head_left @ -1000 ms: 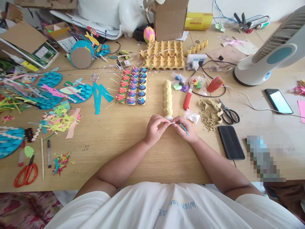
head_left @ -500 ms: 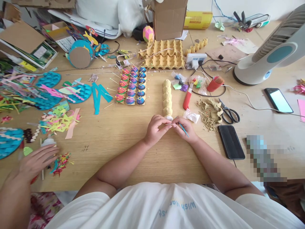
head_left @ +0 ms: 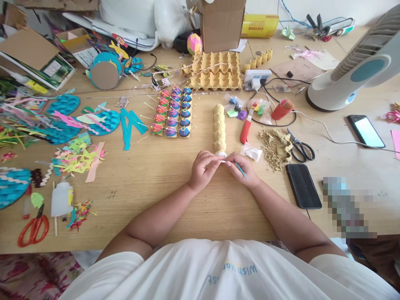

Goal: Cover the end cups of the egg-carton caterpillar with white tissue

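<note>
My left hand and my right hand meet at the fingertips over the table. Between them is a small, thin white piece, pinched by the left thumb and finger; its material is too small to tell. A thin blue stick-like tool pokes out of my closed right hand, whose fingertips also touch the white piece. Directly beyond my hands lies a yellow bumpy egg-carton strip, with a white lump at its near end, partly behind my fingers.
Left of the strip stand rows of painted egg-carton cups. To the right are a red-handled knife, a white plastic bag, carton scraps, black scissors and a phone. A glue bottle and orange-handled scissors lie left.
Another person's hand at the left has withdrawn from view, uncovering the glue bottle and the orange-handled scissors. My hands stay in place; the white piece between my fingertips has shifted slightly.
</note>
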Demonstrator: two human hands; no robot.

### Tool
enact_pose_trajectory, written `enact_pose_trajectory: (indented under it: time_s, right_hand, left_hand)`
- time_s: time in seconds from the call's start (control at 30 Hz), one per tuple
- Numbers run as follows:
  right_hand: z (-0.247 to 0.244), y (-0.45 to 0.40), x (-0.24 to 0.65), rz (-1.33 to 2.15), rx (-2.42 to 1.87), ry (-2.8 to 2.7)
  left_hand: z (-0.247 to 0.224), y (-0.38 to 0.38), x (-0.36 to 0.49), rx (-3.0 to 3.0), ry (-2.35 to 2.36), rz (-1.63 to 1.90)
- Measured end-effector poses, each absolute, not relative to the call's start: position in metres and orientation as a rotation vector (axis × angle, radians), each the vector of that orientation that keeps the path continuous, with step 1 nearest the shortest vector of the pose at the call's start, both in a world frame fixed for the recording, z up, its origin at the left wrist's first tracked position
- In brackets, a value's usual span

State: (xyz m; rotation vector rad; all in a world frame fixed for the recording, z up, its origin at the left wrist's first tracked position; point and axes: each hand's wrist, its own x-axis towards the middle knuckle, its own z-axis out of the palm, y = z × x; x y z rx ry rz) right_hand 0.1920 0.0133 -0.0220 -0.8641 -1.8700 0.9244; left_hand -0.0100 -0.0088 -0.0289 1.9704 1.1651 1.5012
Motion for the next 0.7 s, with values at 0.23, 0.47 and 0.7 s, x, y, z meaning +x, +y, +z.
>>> enact_pose_trajectory:
  time_s: [0.23,0.47,0.7]
  right_hand:
    - [-0.029,0.021,0.196,0.660,-0.936,-1.986]
    - [-0.032,0.023,0.196,0.650,-0.961,-2.089]
    - [-0.035,0.023,0.195,0.737,-0.967,-1.988]
  left_hand:
    - [-0.042,-0.008,-0.010,1.857,1.533,1.516]
    - [-0.058,-0.008,-0.006,1.981,1.761,1.209]
    - [-0.059,-0.003,-0.010,1.737,1.485,1.297]
